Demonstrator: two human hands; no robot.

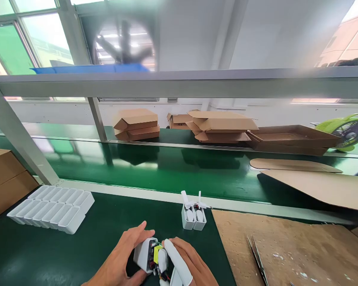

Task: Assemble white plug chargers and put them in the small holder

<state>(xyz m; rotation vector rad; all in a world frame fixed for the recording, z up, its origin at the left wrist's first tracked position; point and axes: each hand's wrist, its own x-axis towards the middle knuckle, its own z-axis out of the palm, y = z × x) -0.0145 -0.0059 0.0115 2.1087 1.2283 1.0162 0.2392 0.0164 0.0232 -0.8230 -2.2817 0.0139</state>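
Observation:
My left hand (123, 256) cups a small white plastic housing (143, 253) low in the middle of the view. A circuit board with a yellow part (156, 254) sits in its open end. My right hand (188, 264), with white finger cots on thumb and forefinger, pinches a white piece at that open end. Just beyond the hands, two more white housings (193, 216) stand upright side by side on the green mat, each with a thin white part sticking up.
A white tray of empty housings (52, 208) lies at left. A brown board (286, 246) with tweezers (258, 258) lies at right. Behind runs a green conveyor belt (167, 167) with cardboard boxes (137, 124) beyond it, cardboard sheets and a green fan (347, 131) at right.

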